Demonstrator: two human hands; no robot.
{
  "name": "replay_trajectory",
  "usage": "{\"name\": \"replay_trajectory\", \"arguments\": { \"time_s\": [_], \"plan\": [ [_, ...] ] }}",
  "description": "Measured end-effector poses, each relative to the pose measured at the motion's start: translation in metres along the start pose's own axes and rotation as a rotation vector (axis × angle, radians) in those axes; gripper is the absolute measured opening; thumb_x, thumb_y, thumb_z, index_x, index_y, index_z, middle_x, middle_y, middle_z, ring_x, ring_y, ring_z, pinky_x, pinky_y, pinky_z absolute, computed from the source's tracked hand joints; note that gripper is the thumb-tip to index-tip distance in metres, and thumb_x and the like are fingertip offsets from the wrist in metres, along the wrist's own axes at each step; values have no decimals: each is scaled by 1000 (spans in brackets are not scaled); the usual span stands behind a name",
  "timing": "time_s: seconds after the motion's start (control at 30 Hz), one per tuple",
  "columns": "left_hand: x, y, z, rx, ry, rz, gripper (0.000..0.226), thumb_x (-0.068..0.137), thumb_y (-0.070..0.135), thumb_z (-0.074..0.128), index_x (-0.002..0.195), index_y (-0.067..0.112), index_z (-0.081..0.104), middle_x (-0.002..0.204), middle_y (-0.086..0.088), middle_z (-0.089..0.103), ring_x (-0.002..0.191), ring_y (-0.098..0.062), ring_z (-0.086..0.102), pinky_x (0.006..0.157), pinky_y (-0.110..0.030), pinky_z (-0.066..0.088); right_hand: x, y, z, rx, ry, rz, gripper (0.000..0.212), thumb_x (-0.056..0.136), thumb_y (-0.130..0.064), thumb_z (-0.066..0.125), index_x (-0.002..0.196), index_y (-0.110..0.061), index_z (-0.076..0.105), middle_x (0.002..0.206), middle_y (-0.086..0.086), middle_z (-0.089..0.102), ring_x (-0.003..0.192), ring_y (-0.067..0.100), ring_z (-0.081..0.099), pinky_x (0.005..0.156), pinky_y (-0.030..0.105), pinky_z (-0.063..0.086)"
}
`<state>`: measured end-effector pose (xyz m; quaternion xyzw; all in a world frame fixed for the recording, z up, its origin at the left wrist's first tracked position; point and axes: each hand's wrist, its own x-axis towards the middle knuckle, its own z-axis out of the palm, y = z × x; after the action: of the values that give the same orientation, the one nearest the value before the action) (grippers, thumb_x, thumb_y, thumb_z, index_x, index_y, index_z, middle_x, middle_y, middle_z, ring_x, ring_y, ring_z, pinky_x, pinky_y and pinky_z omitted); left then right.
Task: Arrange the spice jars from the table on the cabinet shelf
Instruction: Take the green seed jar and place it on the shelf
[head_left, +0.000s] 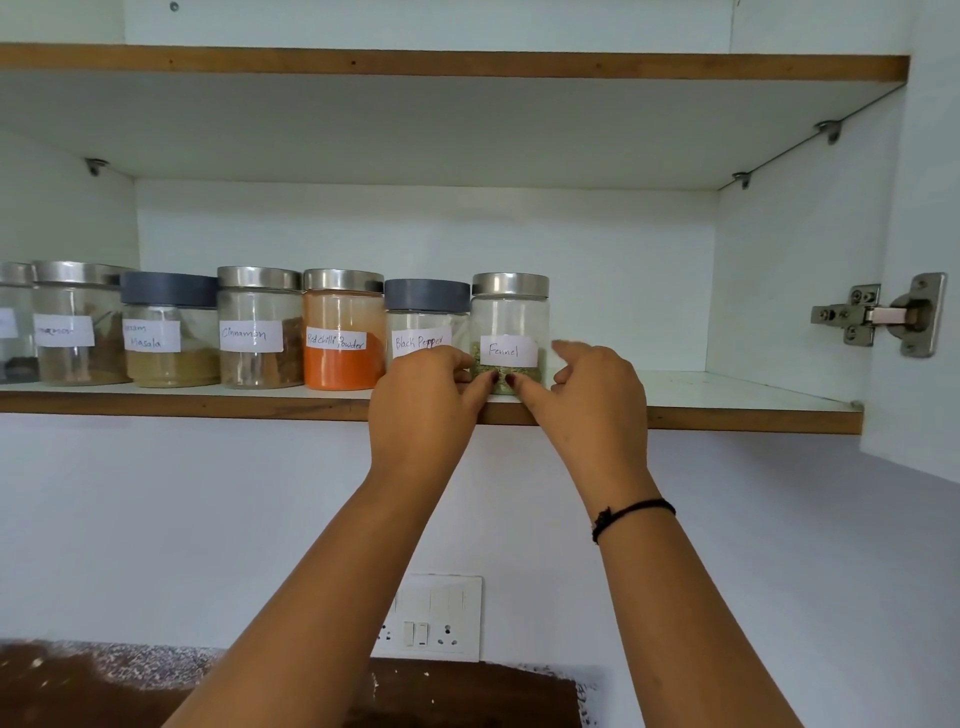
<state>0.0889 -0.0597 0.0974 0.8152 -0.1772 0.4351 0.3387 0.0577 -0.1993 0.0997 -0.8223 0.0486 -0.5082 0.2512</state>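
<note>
The Fennel jar is set upright on the cabinet shelf, just beside the Black Pepper jar. Its base is touched by 2 thumb tips. The right hand is loosely spread. The left hand is curled, and whether it grips cannot be told.

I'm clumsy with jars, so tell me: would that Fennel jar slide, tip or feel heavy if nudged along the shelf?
The Fennel jar looks like clear glass: probably stiff, smooth, breakable. Its contents fill only the bottom, so likely light. Upright on the shelf, it should slide, not roll.
</note>
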Motion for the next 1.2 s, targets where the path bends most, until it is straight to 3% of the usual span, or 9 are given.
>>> {"name": "replay_trajectory", "arguments": {
  "time_s": [0.13,0.3,0.47,0.63,0.73,0.83,0.9,1.03,1.2],
  "plan": [
    [-7,-1,2,-50,39,44,33,95,41,60,115,18,73,103,0,76,92,-16,70,82,-38,58,-8,3,-2,55,66,-22,56,83,-45,70,128,-13,60,103,4,70,93,18,66,81,35,57],
    [-17,-4,3,-54,57,118,32,98,40,55,117,20,70,107,1,75,97,-16,69,87,-41,56,-21,4,0,120,177,-91,24,88,-34,67,95,-11,70,88,4,71,79,18,67,69,36,59],
    [-22,-6,-2,-133,7,159,33,97,36,56,124,20,67,116,3,72,104,-14,67,90,-41,56,-33,5,-6,107,138,-170,15,90,-25,62,93,-17,75,84,-3,74,74,12,67,69,33,59],
    [-40,-5,-10,-173,-40,222,31,99,31,52,123,22,68,115,5,73,102,-13,65,94,-45,53,-55,10,-21,252,36,-262,16,89,-21,65,101,-18,75,99,-6,73,94,8,66,84,34,57],
    [-58,0,-16,-230,-51,214,28,99,31,55,124,26,67,123,8,69,117,-9,59,105,-48,47,-80,7,-36,319,33,-263,19,91,-24,65,107,-19,74,106,-9,72,102,4,65,90,26,55],
    [-81,4,-23,-351,-82,172,29,98,39,53,124,36,65,126,21,64,117,5,54,105,-40,49,-108,2,-54,388,75,-216,19,90,-31,64,103,-23,74,100,-14,72,97,0,65,83,11,52],
    [-100,5,-30,-459,-114,106,27,97,39,56,122,40,65,122,26,63,113,8,56,100,-30,52,-128,1,-62,424,82,-157,18,86,-34,63,98,-26,74,94,-17,72,94,1,65,80,9,52],
    [-153,-9,-37,-715,-195,-27,27,96,21,59,117,35,70,112,20,71,109,-2,65,95,-26,53,-178,4,-70,533,-13,-24,27,83,-47,58,91,-26,75,87,-16,73,87,9,69,74,16,57],
    [-238,-39,-27,-862,-343,-265,22,94,11,62,111,21,72,106,7,74,104,-10,68,93,-32,56,-248,11,-69,560,-148,29,10,87,-27,65,87,-23,74,80,-12,71,78,10,68,66,17,54]
  ]
}}
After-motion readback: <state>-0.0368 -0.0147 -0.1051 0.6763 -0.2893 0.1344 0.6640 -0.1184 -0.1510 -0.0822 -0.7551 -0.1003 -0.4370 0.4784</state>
